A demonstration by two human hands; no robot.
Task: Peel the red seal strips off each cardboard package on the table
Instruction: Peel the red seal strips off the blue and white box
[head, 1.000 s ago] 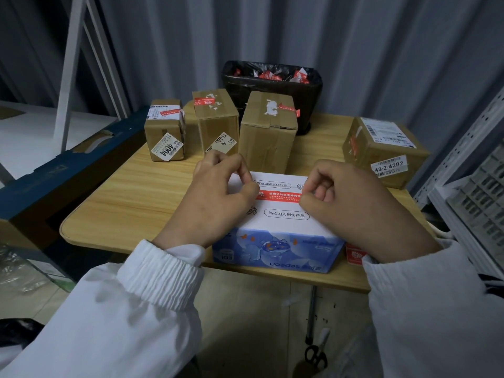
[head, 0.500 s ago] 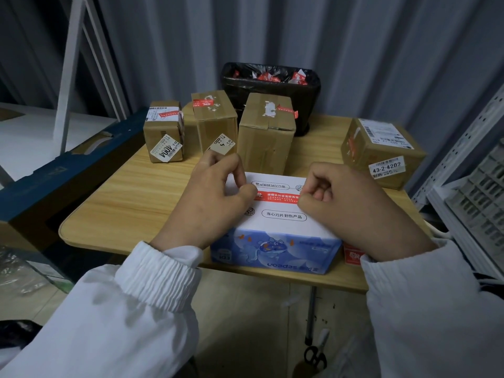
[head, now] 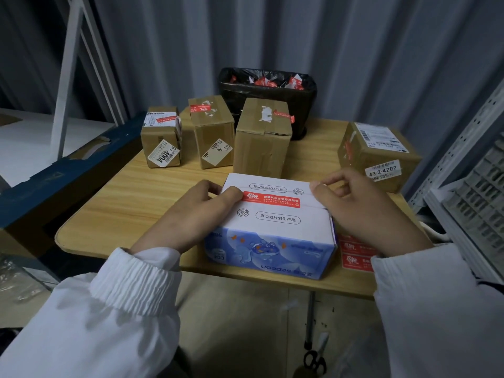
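Note:
A white and blue box (head: 275, 230) lies at the near edge of the wooden table (head: 136, 203), with a red seal strip (head: 272, 199) flat across its top. My left hand (head: 191, 216) grips the box's left top edge, thumb tip at the strip's left end. My right hand (head: 362, 208) curls around the right top edge, thumb just beyond the strip's right end. Three brown boxes stand behind it, left (head: 161, 143), middle (head: 214, 132) and right (head: 261, 143), each with red strip on top. Another brown box (head: 379, 156) sits far right.
A black-lined bin (head: 272, 94) holding peeled red strips stands at the table's back edge. Red stickers (head: 354, 255) lie on the table under my right wrist. A white shelf rack (head: 477, 186) is close on the right. Scissors (head: 315, 361) lie on the floor below.
Both hands have slid outward from the middle of the box top to its left and right edges, uncovering the whole red strip. The strip still lies flat.

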